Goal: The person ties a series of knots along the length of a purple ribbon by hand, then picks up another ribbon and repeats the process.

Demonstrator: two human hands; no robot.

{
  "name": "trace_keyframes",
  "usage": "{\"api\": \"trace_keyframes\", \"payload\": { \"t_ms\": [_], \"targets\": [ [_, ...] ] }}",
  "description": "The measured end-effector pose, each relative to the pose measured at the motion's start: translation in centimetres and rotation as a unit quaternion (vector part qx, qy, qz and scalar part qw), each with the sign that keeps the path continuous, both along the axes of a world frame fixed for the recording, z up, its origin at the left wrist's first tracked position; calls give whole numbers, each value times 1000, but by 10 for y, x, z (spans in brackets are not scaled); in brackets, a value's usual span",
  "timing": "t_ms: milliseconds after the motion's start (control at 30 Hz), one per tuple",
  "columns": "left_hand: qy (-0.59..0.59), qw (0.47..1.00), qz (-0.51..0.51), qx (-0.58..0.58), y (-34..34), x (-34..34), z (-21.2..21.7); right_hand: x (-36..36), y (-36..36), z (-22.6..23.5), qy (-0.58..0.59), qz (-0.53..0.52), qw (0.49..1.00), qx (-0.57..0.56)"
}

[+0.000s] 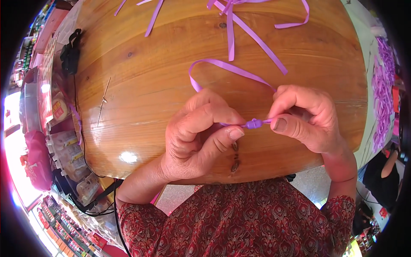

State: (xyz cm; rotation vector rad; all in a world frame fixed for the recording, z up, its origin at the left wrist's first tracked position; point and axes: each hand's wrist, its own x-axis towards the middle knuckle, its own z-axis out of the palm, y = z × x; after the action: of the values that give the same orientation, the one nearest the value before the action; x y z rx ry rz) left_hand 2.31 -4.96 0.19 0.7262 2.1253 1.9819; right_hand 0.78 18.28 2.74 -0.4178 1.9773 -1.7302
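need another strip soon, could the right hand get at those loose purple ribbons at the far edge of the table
Probably yes: bare wooden table lies between the right hand and the loose ribbons, but it is pinching the knotted ribbon now.

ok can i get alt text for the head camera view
Seen from above, a left hand and right hand pinch a small knot in a purple ribbon over a round wooden table. The ribbon loops away from the hands, and more purple ribbon strips lie at the far edge.
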Motion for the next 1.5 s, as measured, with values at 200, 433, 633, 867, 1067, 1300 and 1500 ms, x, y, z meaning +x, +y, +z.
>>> {"api": "trace_keyframes", "payload": {
  "t_ms": [200,433,633,867,1067,1300,1500],
  "targets": [
    [-25,999,-5,29,-2,-2,0,0,3,-4,67,-34,996,-44],
    [-35,999,10,16,-5,-1,10,-1,6,5,69,-47,994,-68],
    [-45,998,11,46,-7,-2,12,-1,9,12,57,-70,993,-81],
    [88,995,40,22,-7,-3,18,-6,16,15,240,-61,969,-6],
    [204,979,26,-19,-2,0,29,-1,-3,38,493,-2,861,123],
    [217,974,31,-50,5,10,46,13,-3,40,439,2,899,-2],
    [133,990,36,-15,-5,16,48,30,12,54,368,-50,926,-65]
  ]
}}
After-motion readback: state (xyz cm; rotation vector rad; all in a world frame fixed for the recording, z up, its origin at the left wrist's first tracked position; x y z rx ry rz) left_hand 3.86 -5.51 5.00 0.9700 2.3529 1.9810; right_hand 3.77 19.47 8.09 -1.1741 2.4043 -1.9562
